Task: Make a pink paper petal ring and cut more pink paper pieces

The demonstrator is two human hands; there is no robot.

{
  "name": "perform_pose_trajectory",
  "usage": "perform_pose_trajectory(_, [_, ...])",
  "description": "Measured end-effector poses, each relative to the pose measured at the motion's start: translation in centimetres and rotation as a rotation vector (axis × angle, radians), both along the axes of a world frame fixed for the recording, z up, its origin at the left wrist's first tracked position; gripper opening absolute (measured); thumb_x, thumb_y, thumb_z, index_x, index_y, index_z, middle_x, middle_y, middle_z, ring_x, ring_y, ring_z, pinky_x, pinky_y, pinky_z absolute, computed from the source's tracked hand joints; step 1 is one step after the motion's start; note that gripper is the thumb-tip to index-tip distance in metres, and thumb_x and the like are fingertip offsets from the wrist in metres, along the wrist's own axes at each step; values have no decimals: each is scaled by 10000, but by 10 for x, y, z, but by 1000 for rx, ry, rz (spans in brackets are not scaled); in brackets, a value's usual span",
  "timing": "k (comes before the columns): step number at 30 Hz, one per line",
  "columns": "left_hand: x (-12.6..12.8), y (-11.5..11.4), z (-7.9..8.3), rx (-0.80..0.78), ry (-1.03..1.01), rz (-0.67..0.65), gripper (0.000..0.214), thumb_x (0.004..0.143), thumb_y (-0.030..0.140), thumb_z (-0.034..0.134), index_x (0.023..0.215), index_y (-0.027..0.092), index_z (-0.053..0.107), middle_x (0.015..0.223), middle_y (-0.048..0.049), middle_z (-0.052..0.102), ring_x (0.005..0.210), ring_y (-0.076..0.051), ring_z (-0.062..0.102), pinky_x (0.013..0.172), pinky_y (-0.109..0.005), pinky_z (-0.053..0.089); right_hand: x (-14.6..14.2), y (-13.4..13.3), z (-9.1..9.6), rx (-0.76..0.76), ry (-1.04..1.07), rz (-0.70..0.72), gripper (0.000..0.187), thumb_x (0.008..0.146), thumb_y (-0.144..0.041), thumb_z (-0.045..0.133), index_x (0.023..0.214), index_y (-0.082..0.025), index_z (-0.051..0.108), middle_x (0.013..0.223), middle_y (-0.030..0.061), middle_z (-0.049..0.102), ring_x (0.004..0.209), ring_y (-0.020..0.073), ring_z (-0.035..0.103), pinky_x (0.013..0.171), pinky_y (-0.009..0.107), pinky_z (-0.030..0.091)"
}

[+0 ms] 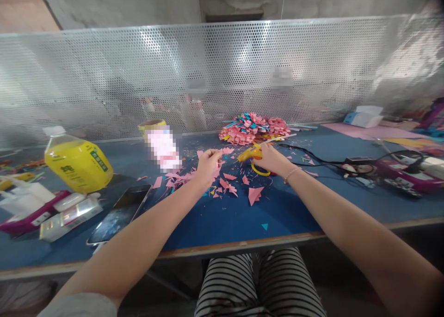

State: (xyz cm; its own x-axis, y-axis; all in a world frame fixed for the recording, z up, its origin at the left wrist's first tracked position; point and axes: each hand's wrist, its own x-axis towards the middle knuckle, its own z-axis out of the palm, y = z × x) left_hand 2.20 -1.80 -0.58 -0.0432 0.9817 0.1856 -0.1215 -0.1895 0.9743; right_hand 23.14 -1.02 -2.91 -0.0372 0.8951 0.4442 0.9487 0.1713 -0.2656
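Observation:
My right hand (270, 159) grips a yellow hot glue gun (250, 153), its nozzle pointing left toward my other hand. A pale glue stick (280, 138) sticks out from its back end. Just below that hand, a yellow loop handle (260, 170), apparently of scissors, lies on the table. Pinched in the fingers of my left hand (208, 165) is a pink cut-paper piece (226, 150) with a jagged edge. Pink paper scraps (229, 185) lie scattered under and between both hands. Behind them sits a heap of pink and blue paper flowers (249, 128).
Left on the blue table (215, 229) are a bottle of yellow liquid (78, 162), a small box (71, 217) and a phone (120, 215). A blurred-out upright screen (163, 148) stands ahead. Black cables (312, 151) and a purple power strip (405, 173) lie right. A perforated metal panel (222, 76) borders the back.

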Motion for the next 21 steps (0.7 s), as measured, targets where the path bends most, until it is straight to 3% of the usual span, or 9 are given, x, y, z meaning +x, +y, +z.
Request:
perform_pose_trajectory(4, [0, -1, 1, 54, 41, 17, 95, 654, 206, 589, 589, 166, 531, 570, 11, 467, 556, -96, 441, 537, -242, 364, -4, -4, 1, 24, -39, -10, 323, 676, -359, 595, 919, -151, 545, 958, 150, 546, 931, 284, 506, 743, 397, 421])
perform_pose_trajectory(7, [-1, 0, 0, 116, 89, 40, 79, 661, 199, 573, 600, 173, 531, 581, 18, 470, 584, -101, 435, 574, -242, 356, -17, -12, 11, 103, -44, 217, 225, 756, -327, 531, 877, -143, 579, 940, 130, 552, 933, 238, 503, 798, 375, 405])
perform_pose_trajectory(9, [-1, 1, -2, 162, 124, 65, 79, 663, 199, 566, 599, 174, 528, 596, 22, 478, 608, -103, 435, 607, -243, 351, -30, -19, 15, 55, 13, 413, 207, 790, -321, 504, 857, -149, 599, 864, 86, 571, 825, 174, 533, 763, 311, 419])
perform_pose_trajectory(12, [-2, 3, -3, 208, 145, 88, 75, 671, 217, 557, 615, 176, 528, 618, 26, 490, 635, -108, 442, 642, -246, 347, -49, -27, 12, 14, -1, 543, 210, 793, -311, 515, 865, -151, 630, 848, 75, 590, 800, 156, 541, 754, 285, 414])
perform_pose_trajectory(17, [-1, 3, -3, 187, 148, 124, 79, 679, 216, 550, 619, 174, 522, 603, 32, 471, 603, -101, 423, 622, -242, 340, -65, -28, -4, -44, -86, 604, 266, 837, -319, 448, 846, -141, 646, 813, 85, 594, 747, 154, 536, 703, 274, 403])
perform_pose_trajectory(21, [0, 3, -4, 181, 141, 118, 80, 677, 220, 551, 618, 173, 524, 616, 28, 483, 610, -103, 434, 626, -244, 342, -68, -29, -5, -66, -65, 560, 251, 830, -315, 452, 804, -136, 626, 801, 80, 578, 716, 148, 525, 681, 269, 396])
